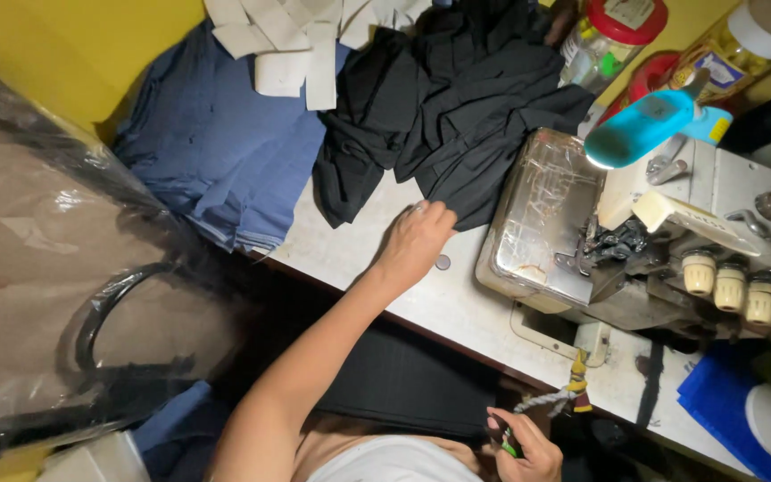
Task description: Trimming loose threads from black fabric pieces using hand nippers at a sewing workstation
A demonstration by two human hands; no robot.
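My left hand (415, 239) reaches across the white table (457, 303) to a heap of black fabric (457, 98), and its fingertips pinch the heap's near edge. My right hand (528, 444) is low at the table's front edge, closed around a small green-handled tool (508, 444), possibly thread snips. A twisted cord (546, 399) hangs from the table just above that hand.
A grey overlock sewing machine (582, 232) with several cream knobs (747, 287) and a turquoise lamp (640, 125) stands on the right. Folded blue fabric (225, 152) and white cloth strips (287, 45) lie at the back left. Jars (609, 40) stand behind. A plastic-covered bag (64, 268) fills the left.
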